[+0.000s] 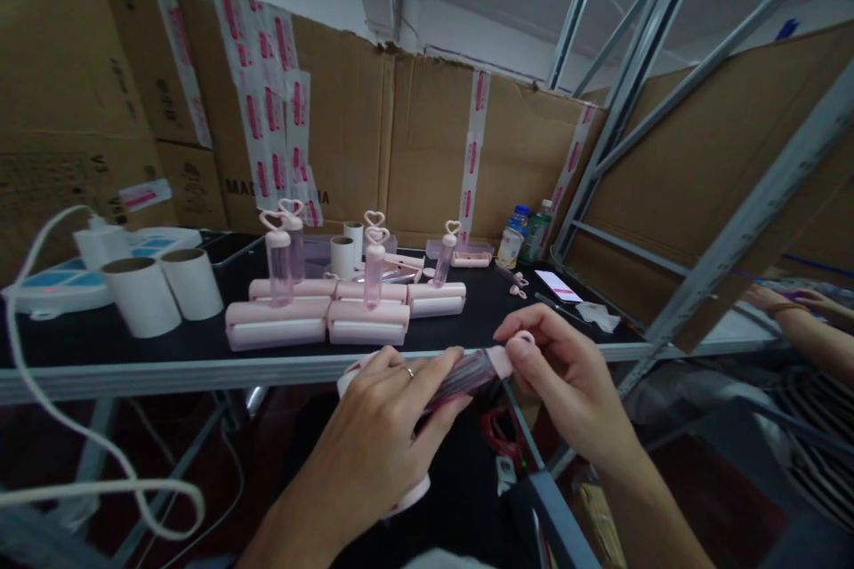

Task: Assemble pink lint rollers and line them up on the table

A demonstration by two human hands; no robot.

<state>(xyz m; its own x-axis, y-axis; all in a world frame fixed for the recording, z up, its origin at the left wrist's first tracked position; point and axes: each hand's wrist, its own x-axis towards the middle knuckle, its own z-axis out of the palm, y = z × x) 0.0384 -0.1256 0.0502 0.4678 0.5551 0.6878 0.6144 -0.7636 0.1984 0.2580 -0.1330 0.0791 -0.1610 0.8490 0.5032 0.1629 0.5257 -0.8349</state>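
My left hand (374, 431) is wrapped around a pink lint roller, whose clear purplish handle (463, 376) points up to the right. Its white and pink roller end shows only in part behind the fingers. At the handle's pale pink end cap, my right hand (557, 373) pinches the loop (526, 337) between thumb and fingers. Beyond my hands, several similar lint rollers (277, 323) rest on the black tabletop (440, 333). Their handles stand upright and end in heart-shaped loops (377, 236).
White paper rolls (141, 298) and a white power strip (60, 284) with a cable are on the left. Two bottles (513, 236), a lit phone (558, 286) and a crumpled tissue (597, 316) lie right. Metal shelf posts and another person's arm (807, 320) are far right.
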